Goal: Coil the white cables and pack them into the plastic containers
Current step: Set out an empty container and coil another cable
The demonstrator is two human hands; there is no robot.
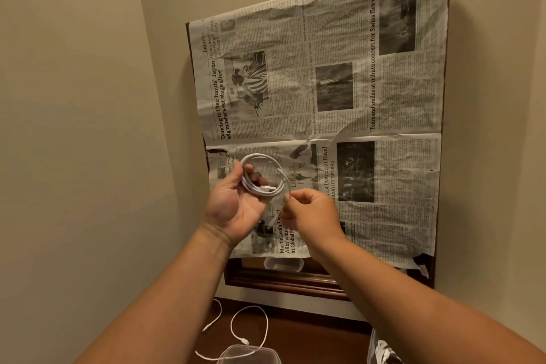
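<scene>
A white cable [260, 170], wound in several loops, is held up in front of the newspaper-covered mirror. My left hand [233, 207] grips the loops, palm toward me, thumb over the coil. My right hand [311, 214] pinches the cable's loose tail just right of the coil, and the tail's plug end hangs down between the hands. Another white cable [249, 331] lies loose on the dark wooden table below. A clear plastic container [248, 354] stands at the bottom edge, partly cut off. A second clear container [382, 350] with something white inside shows at the bottom right.
Newspaper [339, 97] covers a dark-framed mirror [280, 281] leaning on the beige wall. A strip of uncovered mirror reflects a clear container [283, 263]. The side wall [74, 127] closes in on the left. My forearms cross the lower part of the view.
</scene>
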